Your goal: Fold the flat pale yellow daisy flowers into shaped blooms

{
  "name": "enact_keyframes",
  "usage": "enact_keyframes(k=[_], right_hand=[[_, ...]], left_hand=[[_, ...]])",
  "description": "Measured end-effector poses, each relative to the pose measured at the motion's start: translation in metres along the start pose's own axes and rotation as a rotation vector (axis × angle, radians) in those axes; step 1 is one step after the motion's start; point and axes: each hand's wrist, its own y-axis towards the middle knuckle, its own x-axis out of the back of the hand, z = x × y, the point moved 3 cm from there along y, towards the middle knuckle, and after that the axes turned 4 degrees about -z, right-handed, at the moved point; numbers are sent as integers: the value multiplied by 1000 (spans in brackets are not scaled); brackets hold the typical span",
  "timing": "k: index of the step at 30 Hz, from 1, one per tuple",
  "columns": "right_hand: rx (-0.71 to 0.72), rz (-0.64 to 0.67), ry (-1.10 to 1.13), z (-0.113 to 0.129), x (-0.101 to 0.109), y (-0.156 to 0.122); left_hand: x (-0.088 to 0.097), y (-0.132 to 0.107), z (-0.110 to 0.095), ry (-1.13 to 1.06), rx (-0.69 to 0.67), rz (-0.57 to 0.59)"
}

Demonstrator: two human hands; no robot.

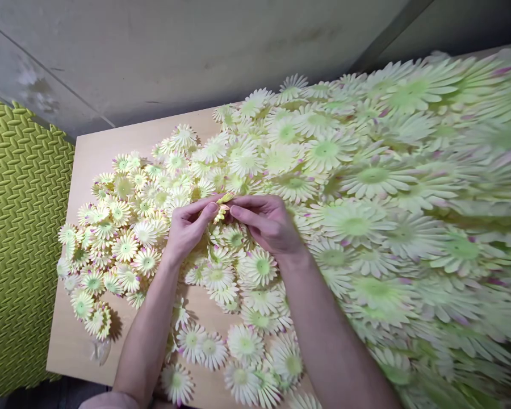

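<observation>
My left hand (188,226) and my right hand (267,221) meet above the middle of a wooden board (94,149). Both pinch one small pale yellow artificial flower (223,205) between thumb and fingers, folded so its petals bunch together. Under and around my hands lie many loose fabric daisy heads (125,245), white-yellow with green centres and a few pink tips. A deep heap of the same flowers (409,187) rises on the right, close to the camera and blurred.
The board rests on a grey concrete floor (162,51). A green woven foam mat (17,227) lies along its left side. A small clear plastic piece (100,347) sits near the board's front left corner.
</observation>
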Motion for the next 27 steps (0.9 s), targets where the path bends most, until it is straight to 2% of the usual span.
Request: enact_keyframes(k=[21,27], right_hand=[[-21,-20,5,0,0,1],[-27,-41,-15,-2,2,2]], left_hand=[[0,0,-1,37,13,-34],[-3,1,-4,37,-2,-3]])
